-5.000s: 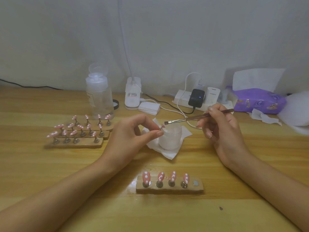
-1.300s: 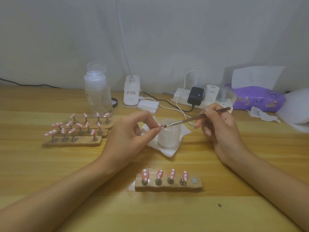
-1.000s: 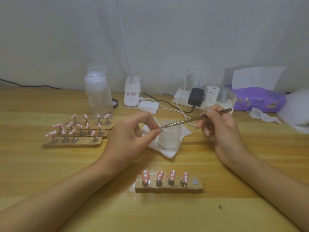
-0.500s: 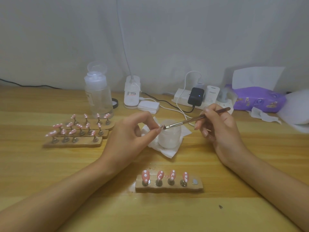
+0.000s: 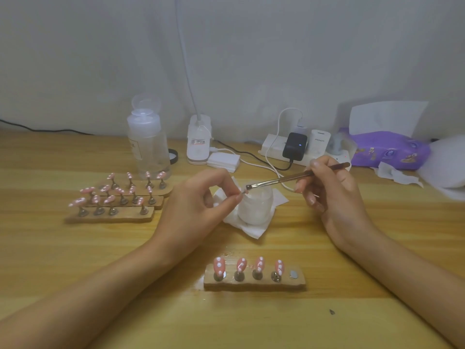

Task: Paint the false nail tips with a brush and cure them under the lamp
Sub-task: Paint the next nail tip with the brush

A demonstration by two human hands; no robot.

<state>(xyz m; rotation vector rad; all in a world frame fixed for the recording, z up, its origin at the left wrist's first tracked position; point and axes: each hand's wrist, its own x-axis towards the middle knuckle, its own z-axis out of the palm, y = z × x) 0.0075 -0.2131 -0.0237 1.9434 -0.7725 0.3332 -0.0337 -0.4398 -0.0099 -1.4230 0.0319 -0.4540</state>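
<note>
Left hand (image 5: pixel 193 210) pinches a tiny nail tip (image 5: pixel 243 192) over the white jar (image 5: pixel 254 209); right hand (image 5: pixel 334 197) grips the brush (image 5: pixel 297 176), bristles touching the tip.

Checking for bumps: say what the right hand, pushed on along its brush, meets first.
Its brush probably meets the nail tip pinched by the left hand, over the white jar; depth unclear.

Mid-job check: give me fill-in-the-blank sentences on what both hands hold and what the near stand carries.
The left hand pinches a nail tip; the right hand holds the ____.
The near wooden stand carries ____ nail tips.
Its rightmost spot is ____.
Missing: brush; four; empty.
</note>
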